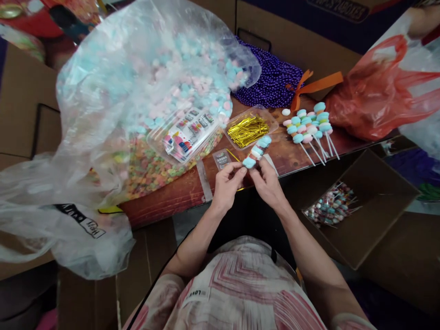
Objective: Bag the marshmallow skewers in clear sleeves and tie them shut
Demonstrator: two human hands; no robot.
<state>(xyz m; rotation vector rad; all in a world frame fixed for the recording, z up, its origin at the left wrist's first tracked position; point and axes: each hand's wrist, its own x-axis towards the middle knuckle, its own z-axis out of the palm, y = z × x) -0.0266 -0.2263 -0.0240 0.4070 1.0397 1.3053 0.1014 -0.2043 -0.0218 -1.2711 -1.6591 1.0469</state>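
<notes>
Currently both hands, left hand (225, 183) and right hand (267, 182), pinch a wrapped candy skewer (257, 151) in their fingers; sealing it seems next, needing a gold twist tie (248, 129).

**What the person wears**

A loose garment (240, 288) in white, patterned with pink and red angular stripes, covers the torso. A small white label with dark lettering sits near its lower middle. Both forearms are bare down to the left hand (225, 183) and right hand (268, 183).
</notes>
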